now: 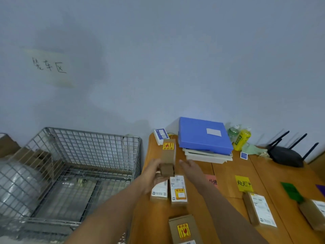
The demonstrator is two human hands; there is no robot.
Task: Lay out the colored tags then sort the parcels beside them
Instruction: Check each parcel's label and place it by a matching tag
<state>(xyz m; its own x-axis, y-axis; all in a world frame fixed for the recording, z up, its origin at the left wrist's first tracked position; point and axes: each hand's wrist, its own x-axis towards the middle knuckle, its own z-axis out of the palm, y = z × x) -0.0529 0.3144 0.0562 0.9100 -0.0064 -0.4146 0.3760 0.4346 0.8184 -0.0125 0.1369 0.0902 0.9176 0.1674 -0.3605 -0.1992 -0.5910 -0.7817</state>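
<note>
the left hand (pixel 153 173) holds a brown parcel (pixel 168 157) above the surface (pixel 228 169), its fingers apparently wrapped round the near end, though blur hides them. the right hand (pixel 190 167) hovers just beside it, fingers released. the pink tag (pixel 212 181) lies near.

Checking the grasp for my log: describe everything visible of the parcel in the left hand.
The parcel is a long, closed brown cardboard box with a yellow-and-red sticker near its far end. The left hand grips its near end, holding it above the wooden table, long axis pointing toward the wall. The right hand hangs open just beside it; whether it touches is unclear.
</note>
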